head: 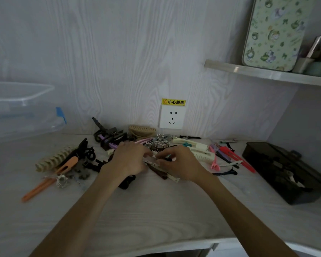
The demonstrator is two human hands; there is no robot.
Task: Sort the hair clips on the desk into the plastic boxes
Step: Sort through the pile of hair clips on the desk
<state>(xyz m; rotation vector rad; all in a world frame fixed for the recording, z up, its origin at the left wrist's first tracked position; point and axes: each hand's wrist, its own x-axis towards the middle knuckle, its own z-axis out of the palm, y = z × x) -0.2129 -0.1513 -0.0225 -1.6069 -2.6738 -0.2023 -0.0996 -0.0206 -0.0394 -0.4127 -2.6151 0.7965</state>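
I have both hands in the middle of the pile. My left hand and right hand are close together, fingers curled and pinching thin pale clips between them, just above the desk. I judge the sorting barely begun. Most clips are loose on the desk: the orange clip and ridged beige clip to the left, black claws at the back, the red clip and pink clip to the right. The clear box on the left looks empty, as far as I can tell through its wall. The dark box on the right holds a few pieces; what they are I cannot tell.
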